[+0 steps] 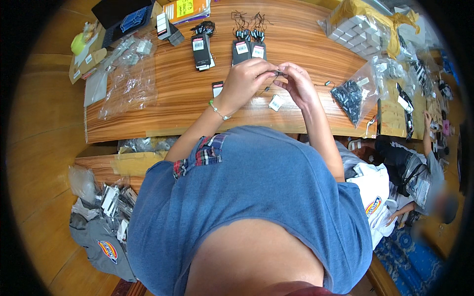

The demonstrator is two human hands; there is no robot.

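Observation:
Both hands meet over the wooden table (173, 108). My left hand (248, 78) is closed, thumb and fingertips pinching a thin dark tag cord (279, 73). My right hand (297, 85) pinches the same cord from the other side, and a small dark end (267, 89) of it hangs below. Just under the hands lies a small white label stack (276, 102). A black tag (217, 89) is partly hidden by my left wrist. Beyond my hands rest stacks of black hang tags (241, 52) with cords fanned out at their tops, and another such stack (201, 55) to their left.
At right a clear bag of black cord pieces (349, 101) lies near the table edge, with a loose piece (328, 83) beside it. A plastic-wrapped block of white boxes (356, 32) stands far right. Crumpled clear plastic (129, 84) covers the left. Another person (419, 172) sits at right.

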